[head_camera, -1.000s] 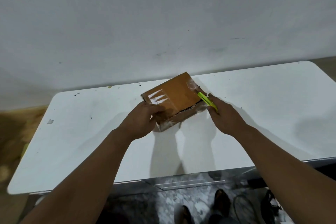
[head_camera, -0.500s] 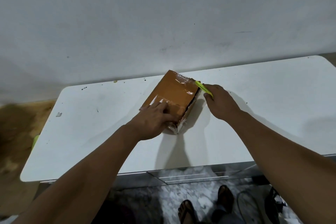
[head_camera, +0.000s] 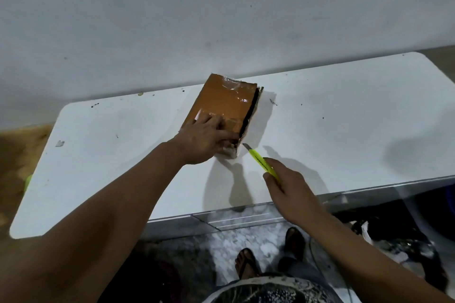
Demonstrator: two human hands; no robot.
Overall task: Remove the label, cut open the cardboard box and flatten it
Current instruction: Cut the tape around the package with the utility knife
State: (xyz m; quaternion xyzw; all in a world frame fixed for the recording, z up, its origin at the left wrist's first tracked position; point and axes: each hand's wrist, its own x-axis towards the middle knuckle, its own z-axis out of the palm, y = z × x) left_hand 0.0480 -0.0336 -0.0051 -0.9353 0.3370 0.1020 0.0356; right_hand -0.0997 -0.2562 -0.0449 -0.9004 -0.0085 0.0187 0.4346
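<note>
I see the cardboard box (head_camera: 222, 103) lying flat-side up on the white table (head_camera: 344, 118), toward the far edge near the wall (head_camera: 221, 7), angled so its long side runs away from me and slightly to the right. Clear tape glints across its brown top face, and along its right side a dark slit runs nearly the full length, showing the black inside. My left hand (head_camera: 204, 139) lies palm down on the near end of the box, fingers spread flat over the top and pressing it to the table, with the fingertips reaching close to the near end of the slit. My right hand (head_camera: 290, 190) is closed around the handle of a yellow-green utility knife (head_camera: 261, 161), held just off the box's near right corner; the short blade points at that corner, and I cannot tell whether the tip touches the cardboard. The 2 hands are apart, with the knife between them. The table surface carries small dark specks and a scrap near its left side. Below the table edge I can make out 2 feet in sandals (head_camera: 248, 263) on a mottled floor.
</note>
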